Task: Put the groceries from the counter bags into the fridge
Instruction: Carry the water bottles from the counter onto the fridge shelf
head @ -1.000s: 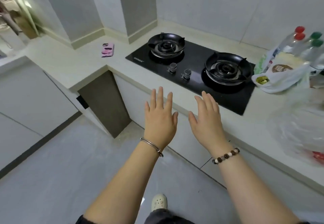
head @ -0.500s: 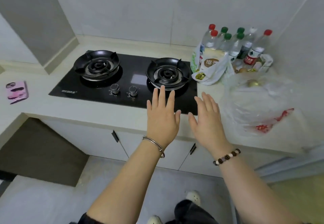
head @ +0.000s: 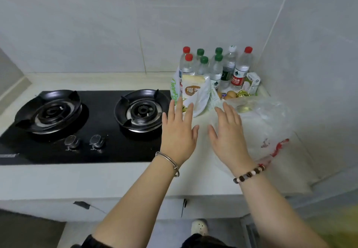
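My left hand (head: 179, 131) and my right hand (head: 228, 133) hover flat over the counter (head: 135, 178) with straight fingers, holding nothing. Just beyond the left fingertips leans a white bag (head: 199, 100) with a pale packet (head: 192, 88) standing in it. A clear plastic bag with red print (head: 267, 129) lies right of my right hand, which overlaps its near edge. Several water bottles (head: 215, 67) with red and green caps stand in the back corner. Brown eggs (head: 230, 94), gold-wrapped items (head: 242, 93) and a small carton (head: 252, 83) sit before them. No fridge shows.
A black two-burner gas hob (head: 83, 127) with two knobs fills the counter's left side. Tiled walls (head: 174, 24) close the back and right. White cabinet doors (head: 135, 209) run below the counter, and a white shoe (head: 199, 227) stands on the floor.
The view has swung right and closer to the counter corner. Both hands, still flat, now reach over the counter beside the bags instead of before the hob. The pink phone left the view.
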Demonstrator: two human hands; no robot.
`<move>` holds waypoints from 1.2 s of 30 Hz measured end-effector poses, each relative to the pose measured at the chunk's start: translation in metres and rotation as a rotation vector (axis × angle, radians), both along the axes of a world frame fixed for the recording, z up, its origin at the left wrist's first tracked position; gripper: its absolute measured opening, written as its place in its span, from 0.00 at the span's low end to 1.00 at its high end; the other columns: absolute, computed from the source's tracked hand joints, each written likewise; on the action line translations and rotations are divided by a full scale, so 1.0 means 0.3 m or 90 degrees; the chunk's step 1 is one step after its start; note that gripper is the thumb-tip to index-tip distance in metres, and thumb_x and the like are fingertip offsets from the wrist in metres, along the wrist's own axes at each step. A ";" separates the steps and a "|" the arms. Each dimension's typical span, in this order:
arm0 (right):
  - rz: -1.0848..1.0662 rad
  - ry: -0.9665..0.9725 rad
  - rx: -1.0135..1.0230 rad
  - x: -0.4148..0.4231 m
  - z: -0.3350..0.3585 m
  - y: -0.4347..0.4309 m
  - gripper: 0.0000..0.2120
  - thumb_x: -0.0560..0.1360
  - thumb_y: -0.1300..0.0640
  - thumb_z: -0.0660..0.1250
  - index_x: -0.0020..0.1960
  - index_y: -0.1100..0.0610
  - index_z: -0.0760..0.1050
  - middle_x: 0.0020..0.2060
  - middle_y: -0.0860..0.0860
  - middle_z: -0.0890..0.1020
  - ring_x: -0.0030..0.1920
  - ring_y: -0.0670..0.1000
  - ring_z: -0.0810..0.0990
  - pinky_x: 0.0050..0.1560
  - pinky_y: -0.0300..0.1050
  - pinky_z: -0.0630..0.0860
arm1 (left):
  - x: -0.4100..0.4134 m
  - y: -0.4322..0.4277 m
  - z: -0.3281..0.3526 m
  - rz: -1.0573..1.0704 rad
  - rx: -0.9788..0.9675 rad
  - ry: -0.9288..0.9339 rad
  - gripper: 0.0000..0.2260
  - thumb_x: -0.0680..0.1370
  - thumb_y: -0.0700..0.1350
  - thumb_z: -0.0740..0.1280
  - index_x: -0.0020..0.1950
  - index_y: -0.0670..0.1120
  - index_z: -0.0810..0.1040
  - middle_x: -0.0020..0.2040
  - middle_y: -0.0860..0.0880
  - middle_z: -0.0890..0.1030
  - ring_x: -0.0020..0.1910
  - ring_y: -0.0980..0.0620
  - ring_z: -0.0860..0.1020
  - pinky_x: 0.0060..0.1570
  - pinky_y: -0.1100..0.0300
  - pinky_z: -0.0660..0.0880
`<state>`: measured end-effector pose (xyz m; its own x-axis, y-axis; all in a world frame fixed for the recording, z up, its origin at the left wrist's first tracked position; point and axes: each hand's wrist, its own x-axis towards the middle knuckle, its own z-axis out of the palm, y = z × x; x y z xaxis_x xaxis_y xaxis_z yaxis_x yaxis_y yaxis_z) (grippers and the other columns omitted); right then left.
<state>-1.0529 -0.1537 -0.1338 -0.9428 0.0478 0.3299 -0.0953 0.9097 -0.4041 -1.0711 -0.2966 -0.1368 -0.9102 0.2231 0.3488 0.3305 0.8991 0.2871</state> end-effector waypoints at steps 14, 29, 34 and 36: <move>-0.050 0.000 -0.002 -0.430 -0.030 0.404 0.24 0.77 0.56 0.63 0.70 0.60 0.64 0.73 0.58 0.62 0.74 0.57 0.56 0.74 0.49 0.50 | -0.471 0.396 -0.047 -0.047 -0.015 -0.013 0.28 0.77 0.49 0.63 0.75 0.44 0.60 0.75 0.38 0.57 0.75 0.37 0.54 0.69 0.38 0.58; -0.048 0.037 0.049 -0.853 0.048 0.628 0.24 0.77 0.55 0.62 0.70 0.62 0.65 0.72 0.60 0.62 0.73 0.59 0.58 0.73 0.54 0.56 | -0.817 0.553 0.010 -0.047 -0.052 0.032 0.28 0.76 0.46 0.65 0.74 0.43 0.61 0.76 0.39 0.56 0.75 0.39 0.53 0.70 0.41 0.56; -0.023 0.015 0.092 -1.012 0.082 0.658 0.27 0.78 0.54 0.59 0.74 0.61 0.58 0.74 0.58 0.57 0.74 0.57 0.54 0.75 0.50 0.52 | -0.978 0.546 0.062 -0.038 -0.053 0.047 0.27 0.74 0.39 0.65 0.72 0.40 0.64 0.72 0.37 0.63 0.73 0.35 0.58 0.71 0.45 0.59; -0.023 -0.011 0.103 -1.078 0.077 0.669 0.27 0.79 0.54 0.59 0.74 0.61 0.57 0.74 0.58 0.57 0.74 0.57 0.54 0.74 0.49 0.53 | -1.022 0.545 0.069 -0.050 -0.071 0.007 0.26 0.75 0.39 0.63 0.72 0.39 0.63 0.70 0.39 0.67 0.70 0.38 0.62 0.68 0.49 0.64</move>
<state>-1.3762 0.0471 -0.1107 -0.9469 0.0293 0.3203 -0.0556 0.9659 -0.2528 -1.3778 -0.1330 -0.1162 -0.8846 0.3324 0.3272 0.4043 0.8963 0.1824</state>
